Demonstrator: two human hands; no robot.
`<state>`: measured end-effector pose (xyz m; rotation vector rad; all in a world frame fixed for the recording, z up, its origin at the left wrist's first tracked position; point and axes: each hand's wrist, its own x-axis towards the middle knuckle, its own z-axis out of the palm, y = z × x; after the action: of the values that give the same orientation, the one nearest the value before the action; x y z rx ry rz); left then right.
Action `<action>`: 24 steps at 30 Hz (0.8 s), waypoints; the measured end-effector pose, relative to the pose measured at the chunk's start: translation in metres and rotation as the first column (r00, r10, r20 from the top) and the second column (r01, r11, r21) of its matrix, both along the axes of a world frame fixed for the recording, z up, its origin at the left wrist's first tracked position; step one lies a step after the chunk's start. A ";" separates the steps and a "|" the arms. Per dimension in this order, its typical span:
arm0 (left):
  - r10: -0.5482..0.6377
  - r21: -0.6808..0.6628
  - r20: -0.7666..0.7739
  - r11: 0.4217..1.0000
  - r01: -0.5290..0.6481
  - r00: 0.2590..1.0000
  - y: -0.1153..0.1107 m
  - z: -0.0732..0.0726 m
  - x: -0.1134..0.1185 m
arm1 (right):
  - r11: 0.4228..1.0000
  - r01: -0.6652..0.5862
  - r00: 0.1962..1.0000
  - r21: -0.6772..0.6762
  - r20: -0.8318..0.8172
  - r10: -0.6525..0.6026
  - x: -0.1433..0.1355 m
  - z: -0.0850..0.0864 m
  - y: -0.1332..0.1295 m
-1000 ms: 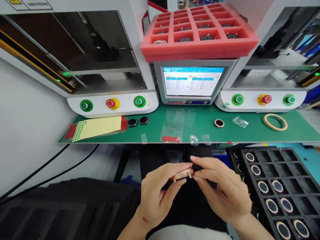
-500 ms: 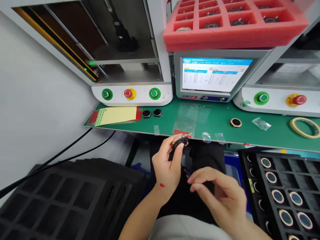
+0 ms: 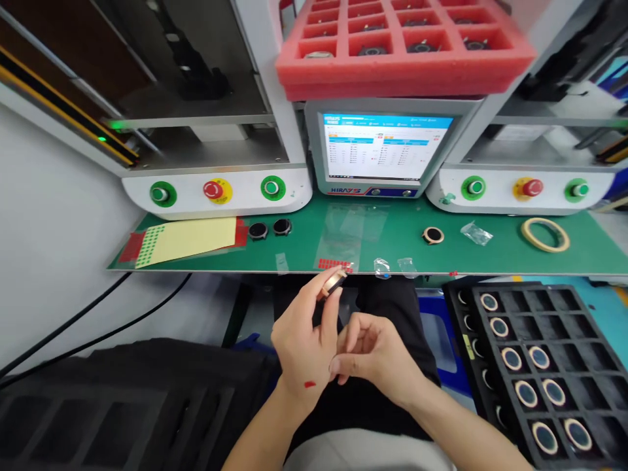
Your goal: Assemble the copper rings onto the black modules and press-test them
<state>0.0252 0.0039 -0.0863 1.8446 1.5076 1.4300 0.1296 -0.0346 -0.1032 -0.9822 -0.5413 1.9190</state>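
Note:
Between the thumb and fingers of my left hand (image 3: 307,333) is a gold-rimmed watch case (image 3: 334,282), tilted on edge, just in front of the bench edge. A small red mark sits on that wrist. Close beside it, my right hand (image 3: 375,353) has its fingers curled and its thumb tip against the left palm; whatever it pinches, if anything, is hidden. A clear plastic sheet with red stickers (image 3: 335,264) lies on the bench just beyond the watch case. Another gold-rimmed watch case (image 3: 433,235) rests farther right on the green bench (image 3: 314,245).
Two dark watch cases (image 3: 269,228) lie beside a yellow sticker sheet (image 3: 191,242). A tape roll (image 3: 545,234) and crumpled plastic (image 3: 475,233) are at the right. A black tray (image 3: 549,327) holds several round watch parts. Behind stand a screen (image 3: 385,149) and a pink foam tray (image 3: 407,82).
The watch case in my left hand has turned, showing its gold rim instead of its dark side. My right hand has moved left, up against the left hand. The view has shifted right.

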 end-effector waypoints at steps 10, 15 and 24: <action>-0.001 -0.285 0.310 0.954 0.094 0.951 0.009 -0.022 0.002 | 0.987 0.158 0.964 -0.034 0.222 -0.146 0.042 -0.053 0.025; 0.131 -0.499 0.696 0.795 0.345 0.706 0.011 -0.023 0.007 | 0.897 0.440 0.827 -0.037 0.406 -0.389 0.068 -0.099 0.051; 0.077 -0.560 0.698 0.679 0.475 0.712 0.004 -0.032 0.005 | 0.861 0.474 0.796 0.182 0.328 -0.508 0.051 -0.064 0.039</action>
<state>0.0304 0.0075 -0.1180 0.8200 1.1363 0.9892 0.1802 0.0044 -0.1673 -1.2879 -0.5134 1.2392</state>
